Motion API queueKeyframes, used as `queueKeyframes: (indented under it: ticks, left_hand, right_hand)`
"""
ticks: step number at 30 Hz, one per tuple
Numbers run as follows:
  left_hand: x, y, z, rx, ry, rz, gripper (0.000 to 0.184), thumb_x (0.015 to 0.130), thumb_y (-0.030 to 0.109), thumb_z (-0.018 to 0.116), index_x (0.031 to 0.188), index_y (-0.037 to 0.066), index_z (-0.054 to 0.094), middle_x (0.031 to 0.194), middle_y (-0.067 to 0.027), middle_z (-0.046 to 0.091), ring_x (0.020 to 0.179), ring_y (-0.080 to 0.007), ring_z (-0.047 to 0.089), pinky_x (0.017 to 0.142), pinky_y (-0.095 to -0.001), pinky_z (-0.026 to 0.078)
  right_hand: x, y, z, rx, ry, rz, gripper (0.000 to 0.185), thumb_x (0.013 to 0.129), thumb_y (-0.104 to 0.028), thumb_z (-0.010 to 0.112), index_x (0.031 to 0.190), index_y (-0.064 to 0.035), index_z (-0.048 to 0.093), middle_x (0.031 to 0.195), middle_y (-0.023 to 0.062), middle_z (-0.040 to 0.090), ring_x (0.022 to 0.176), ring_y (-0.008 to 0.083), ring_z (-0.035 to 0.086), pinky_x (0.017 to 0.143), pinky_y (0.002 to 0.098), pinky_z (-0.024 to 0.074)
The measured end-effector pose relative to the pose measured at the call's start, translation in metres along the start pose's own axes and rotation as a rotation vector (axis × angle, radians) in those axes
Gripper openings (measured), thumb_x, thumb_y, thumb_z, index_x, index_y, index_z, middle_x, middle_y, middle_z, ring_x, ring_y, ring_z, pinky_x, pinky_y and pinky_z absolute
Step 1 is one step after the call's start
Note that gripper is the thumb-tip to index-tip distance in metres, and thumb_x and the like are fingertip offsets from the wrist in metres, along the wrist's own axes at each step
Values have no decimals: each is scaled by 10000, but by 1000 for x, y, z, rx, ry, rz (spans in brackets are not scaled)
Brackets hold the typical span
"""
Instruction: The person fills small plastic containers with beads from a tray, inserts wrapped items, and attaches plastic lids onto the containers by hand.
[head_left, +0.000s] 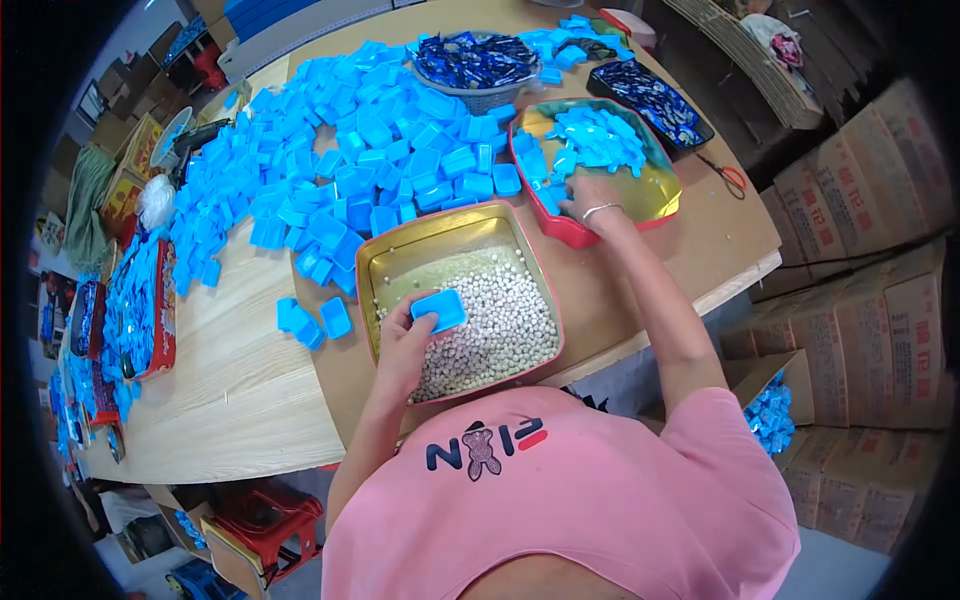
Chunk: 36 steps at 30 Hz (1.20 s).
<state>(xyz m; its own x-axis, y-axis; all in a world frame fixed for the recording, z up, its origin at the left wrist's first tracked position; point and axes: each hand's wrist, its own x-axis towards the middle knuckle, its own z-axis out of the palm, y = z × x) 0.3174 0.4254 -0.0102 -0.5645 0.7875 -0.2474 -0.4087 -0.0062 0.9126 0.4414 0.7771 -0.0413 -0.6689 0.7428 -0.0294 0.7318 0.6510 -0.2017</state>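
Observation:
My left hand (405,340) grips a small blue plastic tray (439,311), thumb on its near side, above a gold-lined square tin (400,245). Many small whitish round pellets (500,315) cover the bottom of that tin. To the right, my right hand (592,200) reaches into a second gold tin with a red rim (655,205). Its fingers are curled among flat blue pieces (600,140) there; whatever is between the fingertips is hidden.
A large heap of blue trays (370,130) spreads over the table (260,400). Behind stand a grey basket (485,98) of dark blue packets and a black tray (650,95) of similar packets. Orange-handled scissors (733,180) lie at right. Cardboard boxes (860,340) are stacked beyond the edge.

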Motion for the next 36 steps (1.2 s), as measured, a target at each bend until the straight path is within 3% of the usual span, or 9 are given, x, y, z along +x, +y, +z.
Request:
queueKeyframes:
  ticks: [5, 8, 12, 15, 17, 18, 20, 27, 36]
  left_hand:
    - [-2, 7, -8, 145, 133, 26, 333, 850, 3, 496, 1178, 5, 555, 1051, -133, 589, 885, -198, 591, 759, -276, 539]
    - [-1, -2, -15, 63, 131, 12, 323, 853, 16, 503, 1173, 1, 546, 1044, -130, 598, 887, -201, 600, 748, -264, 530]
    - [4, -3, -18, -29, 155, 10, 313, 856, 28, 508, 1167, -4, 536, 1039, -127, 605, 891, -204, 607, 740, -256, 523]
    - [3, 1, -16, -38, 169, 3, 309, 858, 27, 506, 1164, -5, 531, 1047, -133, 598, 900, -204, 602, 749, -271, 529]
    - [2, 3, -18, -32, 184, 6, 308, 858, 25, 503, 1163, -6, 530, 1049, -134, 596, 900, -205, 601, 753, -278, 532]
    - [2, 3, -18, -23, 191, -5, 307, 857, 23, 501, 1161, -8, 529, 1050, -136, 594, 900, -207, 601, 758, -286, 535]
    - [3, 2, -16, -1, 197, -33, 304, 857, 18, 497, 1158, -11, 528, 1054, -139, 589, 901, -210, 600, 766, -301, 541]
    - [7, 1, -20, 3, 185, -35, 305, 857, 17, 492, 1159, -10, 523, 1044, -140, 588, 902, -216, 598, 771, -311, 543]
    - [7, -3, -20, 24, 189, -66, 309, 855, 16, 491, 1162, -11, 521, 1040, -136, 591, 881, -222, 607, 759, -297, 540]
  right_hand:
    - [-5, 4, -42, 129, 252, 108, 189, 765, -218, 603, 792, -45, 675, 765, 149, 666, 685, 356, 611, 649, 415, 495]
    - [22, 68, -47, 96, 468, 127, 188, 772, -164, 529, 764, -45, 674, 762, 155, 660, 690, 370, 610, 639, 432, 492]
    - [65, 174, -47, -111, 760, 184, 265, 821, -107, 451, 944, -41, 676, 922, 146, 661, 881, 360, 604, 758, 415, 490]
    - [74, 243, -33, 81, 502, 207, 324, 853, -177, 461, 1100, -75, 644, 1002, 152, 661, 935, 334, 605, 803, 399, 484]
    - [60, 220, -49, 259, 853, 506, 316, 855, -232, 488, 1049, -34, 640, 943, 145, 680, 843, 332, 632, 723, 390, 503]
    - [65, 219, -55, 259, 861, 494, 316, 855, -232, 488, 1049, -34, 640, 943, 145, 680, 843, 332, 632, 723, 390, 503]
    - [75, 227, -66, 535, 496, 1012, 451, 855, -366, 534, 1034, 38, 625, 948, 169, 676, 842, 322, 648, 737, 387, 504]
    - [109, 270, -46, 925, 367, 878, 444, 876, -358, 526, 996, 65, 588, 859, 207, 641, 548, 303, 655, 448, 342, 524]
    - [76, 304, -53, 827, 354, 983, 439, 875, -355, 509, 979, 62, 595, 839, 204, 645, 528, 288, 647, 446, 336, 517]
